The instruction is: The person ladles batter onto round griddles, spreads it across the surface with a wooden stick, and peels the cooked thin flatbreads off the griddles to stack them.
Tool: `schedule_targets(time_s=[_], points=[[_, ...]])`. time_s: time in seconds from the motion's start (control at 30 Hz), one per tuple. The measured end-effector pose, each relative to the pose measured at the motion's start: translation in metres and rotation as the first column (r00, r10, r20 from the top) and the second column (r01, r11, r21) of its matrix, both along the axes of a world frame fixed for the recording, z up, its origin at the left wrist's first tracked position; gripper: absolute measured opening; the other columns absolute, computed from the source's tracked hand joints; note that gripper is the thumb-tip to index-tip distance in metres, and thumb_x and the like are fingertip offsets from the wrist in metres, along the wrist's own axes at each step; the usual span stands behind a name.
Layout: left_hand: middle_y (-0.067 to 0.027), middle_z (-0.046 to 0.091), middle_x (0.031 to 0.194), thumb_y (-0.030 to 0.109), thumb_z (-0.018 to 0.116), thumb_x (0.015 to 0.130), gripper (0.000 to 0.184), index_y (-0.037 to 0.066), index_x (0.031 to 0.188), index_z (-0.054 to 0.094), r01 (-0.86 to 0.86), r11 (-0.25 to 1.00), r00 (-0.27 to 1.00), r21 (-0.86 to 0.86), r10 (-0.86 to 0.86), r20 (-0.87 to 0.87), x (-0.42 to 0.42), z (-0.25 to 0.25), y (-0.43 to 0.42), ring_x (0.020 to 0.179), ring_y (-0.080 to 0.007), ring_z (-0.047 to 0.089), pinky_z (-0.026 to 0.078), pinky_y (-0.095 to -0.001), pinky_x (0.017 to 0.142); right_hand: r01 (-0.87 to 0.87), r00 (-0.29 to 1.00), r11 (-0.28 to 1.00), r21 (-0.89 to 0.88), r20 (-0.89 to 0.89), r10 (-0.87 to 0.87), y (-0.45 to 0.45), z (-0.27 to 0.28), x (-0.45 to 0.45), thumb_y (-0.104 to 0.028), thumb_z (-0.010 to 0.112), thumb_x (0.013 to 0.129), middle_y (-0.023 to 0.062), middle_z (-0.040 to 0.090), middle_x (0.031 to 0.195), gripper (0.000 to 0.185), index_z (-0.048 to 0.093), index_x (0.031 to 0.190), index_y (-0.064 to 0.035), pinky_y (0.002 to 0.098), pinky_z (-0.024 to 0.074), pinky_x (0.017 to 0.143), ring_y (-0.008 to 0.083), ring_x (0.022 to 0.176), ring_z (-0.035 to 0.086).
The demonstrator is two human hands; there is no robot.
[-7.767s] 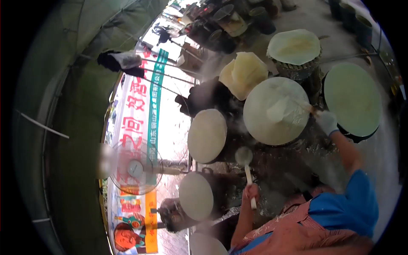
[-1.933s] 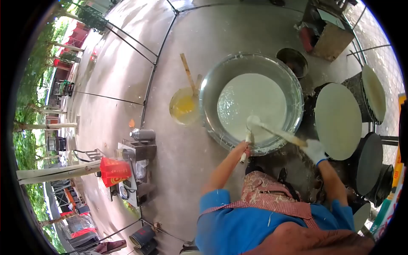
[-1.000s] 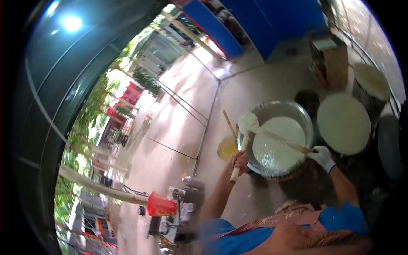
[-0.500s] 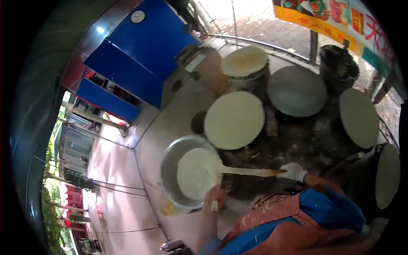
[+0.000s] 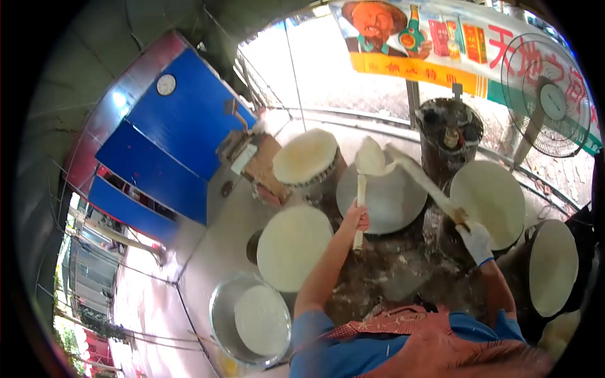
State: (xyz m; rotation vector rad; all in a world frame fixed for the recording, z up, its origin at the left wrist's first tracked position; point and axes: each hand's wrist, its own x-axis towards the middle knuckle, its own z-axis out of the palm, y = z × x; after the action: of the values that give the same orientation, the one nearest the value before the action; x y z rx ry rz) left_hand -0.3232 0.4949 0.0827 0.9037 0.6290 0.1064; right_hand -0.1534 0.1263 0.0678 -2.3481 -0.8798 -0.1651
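Observation:
My bare left hand (image 5: 357, 218) is closed around the pale handle of a ladle (image 5: 370, 157); its batter-covered head is over the far part of a grey round griddle (image 5: 391, 211). In my white-gloved right hand (image 5: 477, 242) is a wooden stick (image 5: 428, 184) coated with batter, slanting up and left. The stick's far end meets the ladle's head, with a strand of batter between them. At lower left stands a metal basin (image 5: 217, 315) of white batter (image 5: 265, 321).
Griddles with pale rounds surround me: one at left (image 5: 295, 247), one behind (image 5: 307, 156), one at right (image 5: 488, 205) and one far right (image 5: 553, 268). A sooty stove drum (image 5: 449, 154) and a standing fan (image 5: 547, 101) are at the back right. Blue cabinets (image 5: 176, 120) stand left.
Both hands have gone from the batter basin up and right to the grey griddle, with the ladle and stick still held. The head view has turned, so the basin sits lower left.

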Motion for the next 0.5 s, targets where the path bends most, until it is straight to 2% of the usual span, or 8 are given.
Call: schedule_targets(time_s=[0.03,0.17,0.23,0.27,0.37,0.43,0.47,0.5], points=[[-0.0014,0.032,0.058,0.015,0.053,0.087,0.026,0.019,0.103,0.033,-0.018,0.996,0.999,0.092,0.022,-0.042,0.027,-0.014,0.010,0.036,-0.0108,0.027,0.025,-0.0261,0.030,-0.067,0.992,0.992,0.107,0.111,0.055,0.023,-0.011,0.003,-0.038,0.064,0.079,0.0143,0.065,0.080,0.030,0.067,0.087,-0.0098,0.0459,0.0481,0.067,0.0344,0.077,0.062],[-0.0090,0.043,0.060,0.009,0.051,0.081,0.042,0.017,0.120,0.037,-0.069,0.963,0.994,0.259,0.089,-0.066,0.107,-0.119,0.050,0.040,-0.0197,0.043,0.036,-0.0366,0.035,-0.067,0.996,0.979,-0.191,-0.071,0.055,0.095,-0.051,0.012,-0.032,0.065,0.079,0.0139,0.066,0.081,0.030,0.068,0.096,-0.0062,0.0426,0.0491,0.069,0.0328,0.076,0.063],[-0.0151,0.050,0.065,0.008,0.051,0.080,0.058,0.018,0.134,0.032,-0.206,0.304,0.956,0.930,0.264,0.126,0.113,-0.176,0.082,0.050,-0.0274,0.051,0.042,-0.0411,0.045,-0.052,0.975,0.991,-0.120,-0.219,0.025,0.100,-0.053,0.026,-0.028,0.064,0.079,0.0144,0.067,0.084,0.031,0.068,0.098,-0.0041,0.0397,0.0492,0.069,0.0307,0.076,0.065],[-0.0182,0.054,0.068,0.007,0.050,0.079,0.066,0.019,0.141,0.029,-0.223,-0.184,0.924,0.957,0.274,0.268,0.114,-0.190,0.092,0.054,-0.0313,0.056,0.046,-0.0433,0.051,-0.048,0.940,0.999,-0.004,-0.338,0.044,0.092,-0.032,0.029,-0.026,0.064,0.079,0.0147,0.068,0.085,0.030,0.068,0.099,-0.0032,0.0383,0.0491,0.069,0.0295,0.077,0.065],[-0.0239,0.061,0.086,0.006,0.049,0.079,0.077,0.020,0.148,0.018,0.392,0.104,0.862,0.914,0.305,-0.404,0.080,-0.095,0.071,0.074,-0.0397,0.059,0.047,-0.0458,0.067,0.120,0.825,0.954,0.275,-0.562,0.059,0.110,-0.032,0.032,-0.023,0.063,0.079,0.0165,0.068,0.090,0.028,0.069,0.097,-0.0019,0.0344,0.0477,0.071,0.0265,0.083,0.066],[-0.0226,0.062,0.091,0.006,0.048,0.080,0.072,0.018,0.146,0.023,0.259,0.100,0.933,0.961,0.231,-0.275,0.085,-0.089,0.074,0.073,-0.0407,0.058,0.046,-0.0459,0.067,0.181,0.861,0.861,0.476,-0.500,0.096,0.157,-0.065,0.026,-0.025,0.062,0.079,0.0161,0.068,0.089,0.029,0.069,0.097,-0.0024,0.0357,0.0476,0.072,0.0289,0.084,0.065],[-0.0219,0.062,0.094,0.006,0.048,0.081,0.069,0.017,0.145,0.025,0.198,0.095,0.958,0.976,0.193,-0.213,0.084,-0.087,0.076,0.073,-0.0413,0.057,0.046,-0.0460,0.067,0.014,0.939,0.998,0.069,-0.344,0.010,0.170,-0.076,0.032,-0.030,0.059,0.081,0.0158,0.067,0.090,0.031,0.069,0.096,-0.0043,0.0376,0.0480,0.074,0.0321,0.086,0.063],[-0.0211,0.063,0.098,0.005,0.048,0.081,0.069,0.016,0.145,0.026,0.082,0.138,0.966,0.987,0.231,-0.112,0.082,-0.082,0.078,0.073,-0.0396,0.058,0.046,-0.0444,0.067,0.062,0.991,0.996,-0.068,-0.117,-0.070,0.172,-0.082,0.030,-0.033,0.056,0.083,0.0152,0.067,0.089,0.032,0.068,0.096,-0.0060,0.0406,0.0488,0.075,0.0343,0.084,0.062]])
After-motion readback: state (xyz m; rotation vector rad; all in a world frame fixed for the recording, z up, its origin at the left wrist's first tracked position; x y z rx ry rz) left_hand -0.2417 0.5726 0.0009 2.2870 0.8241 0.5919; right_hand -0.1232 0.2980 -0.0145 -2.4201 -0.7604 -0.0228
